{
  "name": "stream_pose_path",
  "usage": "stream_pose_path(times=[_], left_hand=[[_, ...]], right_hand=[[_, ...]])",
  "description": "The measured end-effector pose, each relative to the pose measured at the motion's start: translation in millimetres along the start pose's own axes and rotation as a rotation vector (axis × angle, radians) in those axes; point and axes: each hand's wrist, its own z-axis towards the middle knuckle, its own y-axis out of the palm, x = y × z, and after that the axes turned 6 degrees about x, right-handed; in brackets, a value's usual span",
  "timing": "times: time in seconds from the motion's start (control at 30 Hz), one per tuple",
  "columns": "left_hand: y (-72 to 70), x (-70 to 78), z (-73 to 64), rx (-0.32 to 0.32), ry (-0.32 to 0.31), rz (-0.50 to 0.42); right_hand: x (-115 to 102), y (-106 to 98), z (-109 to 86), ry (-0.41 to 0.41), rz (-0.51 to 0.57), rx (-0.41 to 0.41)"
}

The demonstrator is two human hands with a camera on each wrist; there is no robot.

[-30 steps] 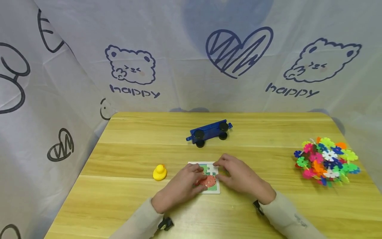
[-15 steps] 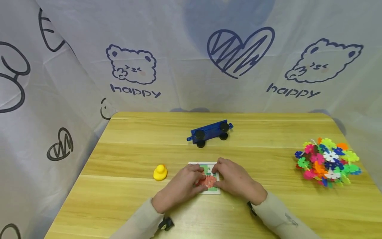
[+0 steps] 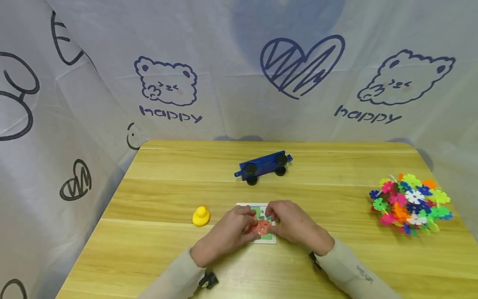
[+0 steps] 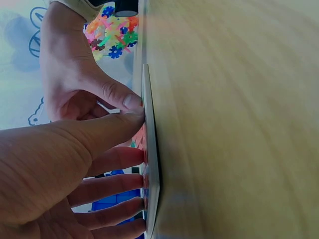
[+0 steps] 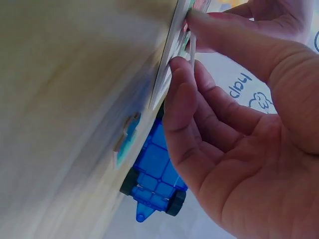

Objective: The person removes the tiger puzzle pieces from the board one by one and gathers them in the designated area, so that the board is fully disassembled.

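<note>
A small jigsaw puzzle (image 3: 265,236) in a white-edged tray lies flat on the table, showing a reddish animal on green. My left hand (image 3: 233,228) rests on its left side; the left wrist view has the fairly straight fingers (image 4: 117,186) touching its face and the thumb by the near edge. At the upper right corner, my right hand (image 3: 295,222) pinches a thin puzzle piece (image 5: 193,50) that stands tilted at the tray, its face mostly hidden by fingers. One loose teal puzzle piece (image 5: 128,137) lies on the table past the tray, covered by the right hand in the head view.
Beyond the puzzle, a blue toy wagon (image 3: 264,166) with black wheels lies on its side. A yellow rubber duck (image 3: 201,216) sits left of the left hand. Far right is a cluster of colourful snowflake discs (image 3: 410,203). A printed cloth (image 3: 231,83) hangs behind the table.
My right hand has shifted slightly left and nearer onto the puzzle's upper right corner, its fingers drawing in closer. The left hand stays in place.
</note>
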Motion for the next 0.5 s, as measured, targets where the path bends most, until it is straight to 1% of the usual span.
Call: stream_pose_path(times=[0.1, 0.17, 0.3, 0.5], left_hand=[[0.3, 0.0, 0.5, -0.003, 0.004, 0.001], [0.5, 0.2, 0.7, -0.003, -0.001, 0.003], [-0.2, 1.1, 0.7, -0.004, -0.016, -0.003], [-0.8, 1.9, 0.3, -0.009, -0.017, -0.001]], right_hand=[[3, 0, -1.2, -0.011, 0.054, 0.005], [4, 0, -2.7, -0.026, 0.067, 0.018], [5, -1, -5.8, -0.038, 0.063, 0.053], [8, -10, -11.1, -0.015, 0.061, 0.086]])
